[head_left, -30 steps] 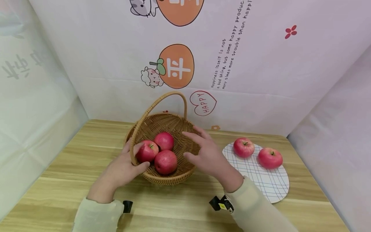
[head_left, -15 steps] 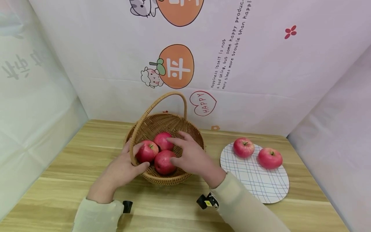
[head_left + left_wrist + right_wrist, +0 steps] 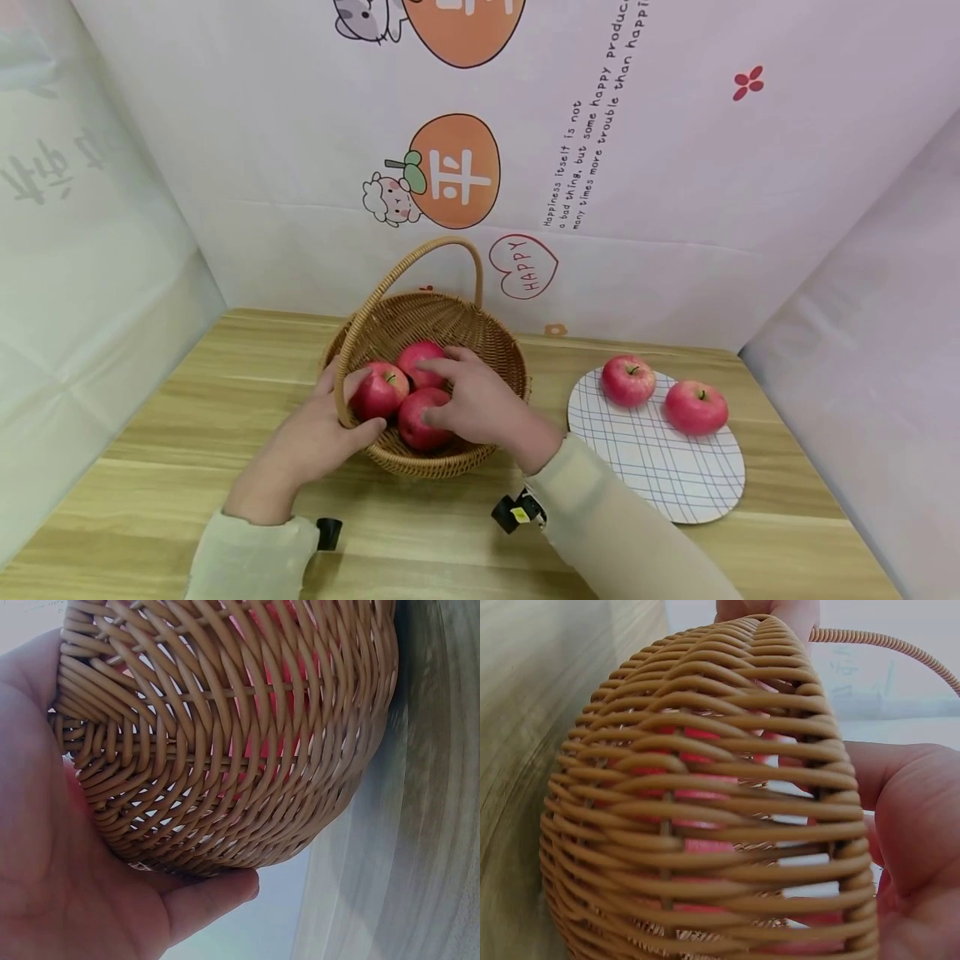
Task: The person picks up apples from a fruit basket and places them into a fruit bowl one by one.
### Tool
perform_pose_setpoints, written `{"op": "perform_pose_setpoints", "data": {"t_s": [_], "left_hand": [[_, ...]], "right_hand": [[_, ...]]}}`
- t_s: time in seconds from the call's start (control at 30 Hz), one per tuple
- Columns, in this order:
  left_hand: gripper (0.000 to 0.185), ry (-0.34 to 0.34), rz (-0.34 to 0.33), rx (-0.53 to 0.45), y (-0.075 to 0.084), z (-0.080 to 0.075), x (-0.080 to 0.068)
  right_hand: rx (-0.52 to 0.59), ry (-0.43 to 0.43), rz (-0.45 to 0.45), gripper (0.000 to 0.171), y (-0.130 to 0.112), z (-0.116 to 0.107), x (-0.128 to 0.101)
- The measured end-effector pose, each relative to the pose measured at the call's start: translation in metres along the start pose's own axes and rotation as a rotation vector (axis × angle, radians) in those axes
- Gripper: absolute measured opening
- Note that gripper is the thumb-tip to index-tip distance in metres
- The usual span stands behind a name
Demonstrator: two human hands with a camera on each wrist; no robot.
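A brown wicker basket (image 3: pixel 510 354) with an arched handle stands on the table, three red apples inside it. My left hand (image 3: pixel 311 433) grips its left rim below the handle; in the left wrist view this hand (image 3: pixel 67 847) lies against the weave. Its fingertips reach over the left apple (image 3: pixel 381 390). Over the right rim, my right hand (image 3: pixel 483 400) reaches in with fingers spread. Its thumb overlaps the front apple (image 3: pixel 420 421) and its fingers overlap the back apple (image 3: pixel 418 360). From the right wrist view, the hand (image 3: pixel 922 825) shows behind the basket wall (image 3: pixel 705 787).
To the right, two red apples (image 3: pixel 628 381) (image 3: pixel 696 407) sit on a white oval mat (image 3: pixel 667 483) with blue lines. A printed white cloth (image 3: pixel 637 275) rises behind the wooden table (image 3: pixel 420 550), and more cloth hangs at both sides.
My right hand has moved left from the basket's right rim to over the apples inside. The left hand, the basket and the apples have stayed in place.
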State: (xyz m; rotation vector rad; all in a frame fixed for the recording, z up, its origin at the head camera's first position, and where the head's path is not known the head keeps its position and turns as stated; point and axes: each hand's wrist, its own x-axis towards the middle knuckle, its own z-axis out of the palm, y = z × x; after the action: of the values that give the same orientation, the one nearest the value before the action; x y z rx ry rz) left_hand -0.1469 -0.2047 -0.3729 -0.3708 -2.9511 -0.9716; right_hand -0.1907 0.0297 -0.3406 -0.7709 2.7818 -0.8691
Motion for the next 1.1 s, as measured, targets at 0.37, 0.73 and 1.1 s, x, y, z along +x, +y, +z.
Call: {"op": "perform_pose_setpoints", "data": {"t_s": [0.37, 0.73, 1.1], "left_hand": [[0.076, -0.009, -0.004, 0.006, 0.000, 0.000, 0.001], [0.075, -0.018, 0.009, 0.032, 0.001, 0.003, 0.003], [0.075, -0.017, 0.013, 0.034, 0.002, 0.002, 0.003]], "right_hand": [[0.077, -0.049, 0.024, 0.064, 0.003, 0.007, 0.009], [0.090, -0.079, 0.039, 0.065, 0.010, 0.017, 0.012], [0.080, -0.123, 0.040, 0.058, 0.011, 0.024, 0.014]]}}
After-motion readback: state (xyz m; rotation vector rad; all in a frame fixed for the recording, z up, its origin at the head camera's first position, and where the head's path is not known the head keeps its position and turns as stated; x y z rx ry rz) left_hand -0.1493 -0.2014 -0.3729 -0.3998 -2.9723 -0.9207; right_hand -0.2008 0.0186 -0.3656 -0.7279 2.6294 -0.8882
